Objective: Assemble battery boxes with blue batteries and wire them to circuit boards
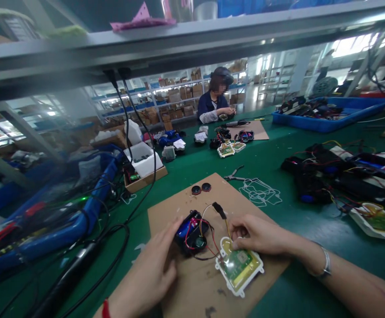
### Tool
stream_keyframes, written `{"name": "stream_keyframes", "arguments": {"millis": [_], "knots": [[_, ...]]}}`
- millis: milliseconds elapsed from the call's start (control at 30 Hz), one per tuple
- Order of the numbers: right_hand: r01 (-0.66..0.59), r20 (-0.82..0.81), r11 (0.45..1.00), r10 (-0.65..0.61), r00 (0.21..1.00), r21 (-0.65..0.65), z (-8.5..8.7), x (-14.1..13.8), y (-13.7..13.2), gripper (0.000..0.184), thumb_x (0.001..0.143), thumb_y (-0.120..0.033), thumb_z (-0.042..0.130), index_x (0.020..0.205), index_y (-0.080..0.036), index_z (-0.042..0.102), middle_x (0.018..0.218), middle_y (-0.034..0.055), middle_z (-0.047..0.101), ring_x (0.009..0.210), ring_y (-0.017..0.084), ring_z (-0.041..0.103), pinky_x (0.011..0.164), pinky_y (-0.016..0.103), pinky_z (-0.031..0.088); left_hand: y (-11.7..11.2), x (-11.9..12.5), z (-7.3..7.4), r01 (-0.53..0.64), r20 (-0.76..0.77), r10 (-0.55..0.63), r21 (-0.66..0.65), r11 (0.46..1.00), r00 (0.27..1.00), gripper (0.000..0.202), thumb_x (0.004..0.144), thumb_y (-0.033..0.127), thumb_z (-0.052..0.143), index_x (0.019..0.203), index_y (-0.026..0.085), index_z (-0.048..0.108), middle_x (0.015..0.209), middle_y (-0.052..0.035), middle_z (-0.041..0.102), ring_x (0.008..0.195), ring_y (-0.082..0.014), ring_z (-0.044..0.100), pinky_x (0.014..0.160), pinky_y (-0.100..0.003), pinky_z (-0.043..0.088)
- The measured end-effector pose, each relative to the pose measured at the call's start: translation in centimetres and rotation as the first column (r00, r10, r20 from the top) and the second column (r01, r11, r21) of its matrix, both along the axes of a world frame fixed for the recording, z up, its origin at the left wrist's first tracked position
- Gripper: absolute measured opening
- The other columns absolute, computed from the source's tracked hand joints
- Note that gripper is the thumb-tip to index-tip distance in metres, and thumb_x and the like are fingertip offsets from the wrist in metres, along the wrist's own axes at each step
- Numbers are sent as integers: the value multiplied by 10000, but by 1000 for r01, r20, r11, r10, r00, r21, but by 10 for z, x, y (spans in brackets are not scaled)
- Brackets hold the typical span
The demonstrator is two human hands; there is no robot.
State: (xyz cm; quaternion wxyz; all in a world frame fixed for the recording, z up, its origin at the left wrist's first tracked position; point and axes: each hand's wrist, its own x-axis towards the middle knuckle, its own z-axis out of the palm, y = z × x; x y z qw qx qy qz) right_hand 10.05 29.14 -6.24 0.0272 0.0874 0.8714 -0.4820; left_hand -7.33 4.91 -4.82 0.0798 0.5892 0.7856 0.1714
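Curling right hand [257, 234] over circuit board [240, 267], left hand [150, 269] against black case [190, 232]

Two hands [147, 276] [258, 234], one cardboard sheet [192, 287], two round black discs [196, 190] [206, 187], one black battery case [188, 232], one green circuit board [240, 268], one pair of pliers [234, 175], one seated co-worker [214, 101].

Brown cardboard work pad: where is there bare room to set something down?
Free: the brown cardboard pad between the round black discs and the black wired battery case; the green mat between the pad and the black wire bundles. Crowded: the case and white-framed circuit board, under the left hand and right hand.
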Motion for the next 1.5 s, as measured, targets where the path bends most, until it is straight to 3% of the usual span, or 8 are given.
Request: {"name": "stream_keyframes", "arguments": {"millis": [133,367,667,900,1067,1233,1333,1500], "knots": [[-49,-6,999,49,999,-12,-3,2,1,113,718,-238,690,774,-165,624,672,5,610,610,120,558,539,222,401,6,13,-7,-139,94,131,80,987,987,663,809,292,564,1408,275,281,1421,-90,432,1281,-291,435,1041,-516,391],[-118,-10,993,118,993,-32,5,6,8,178,750,-309,683,807,-147,638,683,18,625,616,121,569,548,221,407,32,12,-27,-231,151,196,265,936,969,358,884,276,473,1238,223,479,1239,-95,581,1174,-247,530,984,-430,436],[67,-146,996,-60,988,49,-7,-1,19,289,827,-402,586,882,-124,643,693,21,600,586,121,503,535,243,385,24,16,-29,-198,128,166,310,930,978,449,879,299,496,1313,227,408,1339,-94,506,1252,-258,459,1029,-441,391],[280,-458,960,-239,856,23,-6,-5,14,498,851,-355,567,1296,-172,436,1147,120,583,1018,216,560,872,371,453,22,15,-30,-171,200,114,298,939,973,596,833,230,549,1376,247,305,1406,-98,431,1306,-264,399,1078,-483,334],[152,-535,951,17,845,269,25,-24,-1,546,830,-378,587,1322,-203,429,1306,123,520,1212,258,457,1029,438,332,37,23,-29,-132,358,14,308,942,934,679,767,131,579,1376,222,293,1407,-110,429,1311,-253,394,1106,-477,305],[-69,-269,895,205,941,441,28,-40,-19,863,547,-363,794,1321,-212,443,1243,117,566,1122,329,512,943,455,392,61,-1,-6,8,366,-81,196,980,927,487,747,4,461,1189,202,518,1253,-55,579,1165,-184,543,994,-315,447],[-11,-209,898,114,971,440,17,-40,-22,735,508,-333,800,1177,-197,528,1131,110,602,1004,314,555,836,417,441,91,-27,0,-93,278,41,177,980,960,360,812,-4,381,1049,177,582,1126,-56,627,1093,-171,567,970,-338,448],[94,-249,902,15,968,422,8,-36,-24,536,519,-336,779,983,-181,562,1003,82,596,919,276,548,762,381,458,155,-51,-15,-236,156,219,98,967,963,273,877,300,578,1107,152,568,1162,-80,578,1069,-233,556,926,-476,448]]}}
